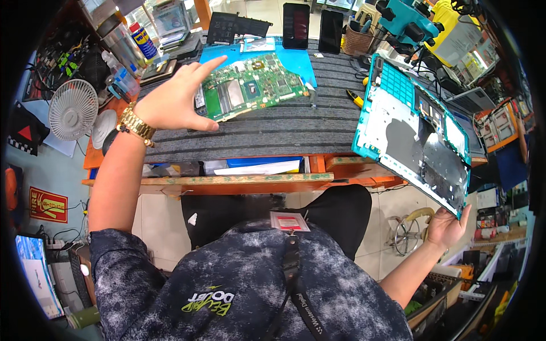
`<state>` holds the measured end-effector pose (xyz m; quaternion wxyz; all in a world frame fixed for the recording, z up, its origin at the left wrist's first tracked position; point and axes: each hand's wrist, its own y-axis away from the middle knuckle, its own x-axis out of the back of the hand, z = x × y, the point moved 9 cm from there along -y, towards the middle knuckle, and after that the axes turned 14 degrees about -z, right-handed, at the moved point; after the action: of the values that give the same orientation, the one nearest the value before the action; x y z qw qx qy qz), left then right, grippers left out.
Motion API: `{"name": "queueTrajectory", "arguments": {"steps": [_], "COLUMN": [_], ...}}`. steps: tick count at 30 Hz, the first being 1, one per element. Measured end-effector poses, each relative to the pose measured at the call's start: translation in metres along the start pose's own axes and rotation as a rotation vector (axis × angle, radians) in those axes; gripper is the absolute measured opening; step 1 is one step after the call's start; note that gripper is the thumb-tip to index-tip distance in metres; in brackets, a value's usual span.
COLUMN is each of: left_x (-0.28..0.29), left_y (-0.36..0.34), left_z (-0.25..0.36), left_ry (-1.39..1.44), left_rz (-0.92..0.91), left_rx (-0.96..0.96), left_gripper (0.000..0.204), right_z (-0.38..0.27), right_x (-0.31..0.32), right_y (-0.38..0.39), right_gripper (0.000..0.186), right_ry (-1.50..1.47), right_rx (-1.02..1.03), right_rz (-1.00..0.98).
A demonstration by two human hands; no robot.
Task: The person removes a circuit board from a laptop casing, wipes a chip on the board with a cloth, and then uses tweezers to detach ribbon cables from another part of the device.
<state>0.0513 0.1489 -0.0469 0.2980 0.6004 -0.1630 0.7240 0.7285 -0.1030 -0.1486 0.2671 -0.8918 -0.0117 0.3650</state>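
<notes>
A green laptop motherboard [256,85] lies partly on a blue mat [301,61] at the far side of the bench. Over its left end is my left hand [179,99], thumb and fingers spread, with a gold watch at the wrist. Whether the fingertips touch the board, I cannot tell. On the right, my right hand [448,227] grips the lower corner of a teal-edged laptop case [398,131], its bare inside showing. The case stands tilted, its upper part over the bench and its near corner past the front edge.
A black laptop battery [224,28] and two dark phones [296,25] lie along the back. A yellow-handled tool [355,98] is beside the case. A white fan [73,109] and a spray can [143,41] stand left. Below the bench top, a drawer [256,181] is pulled out.
</notes>
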Motion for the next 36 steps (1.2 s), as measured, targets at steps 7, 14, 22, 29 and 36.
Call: {"name": "queueTrajectory", "arguments": {"steps": [7,14,22,29,36], "left_x": [0.043,0.089,0.109,0.102,0.094], "left_y": [0.03,0.067,0.096,0.105,0.099], "left_z": [-0.02,-0.031,-0.025,-0.017,0.013], "left_ry": [0.0,0.011,0.003,0.029,0.028], "left_rz": [0.132,0.212,0.284,0.301,0.329], "left_rx": [0.024,0.109,0.171,0.192,0.133], "left_gripper": [0.136,0.133,0.129,0.127,0.125], "right_z": [0.057,0.184,0.315,0.337,0.282], "right_x": [-0.031,-0.065,-0.149,-0.174,-0.164], "right_y": [-0.008,-0.01,-0.013,-0.021,-0.019], "right_gripper": [0.058,0.056,0.057,0.057,0.063], "right_ry": [-0.175,-0.107,-0.31,-0.233,0.18], "right_rx": [-0.14,-0.294,-0.546,-0.666,-0.793], "right_rz": [-0.121,0.126,-0.036,-0.095,-0.111]}}
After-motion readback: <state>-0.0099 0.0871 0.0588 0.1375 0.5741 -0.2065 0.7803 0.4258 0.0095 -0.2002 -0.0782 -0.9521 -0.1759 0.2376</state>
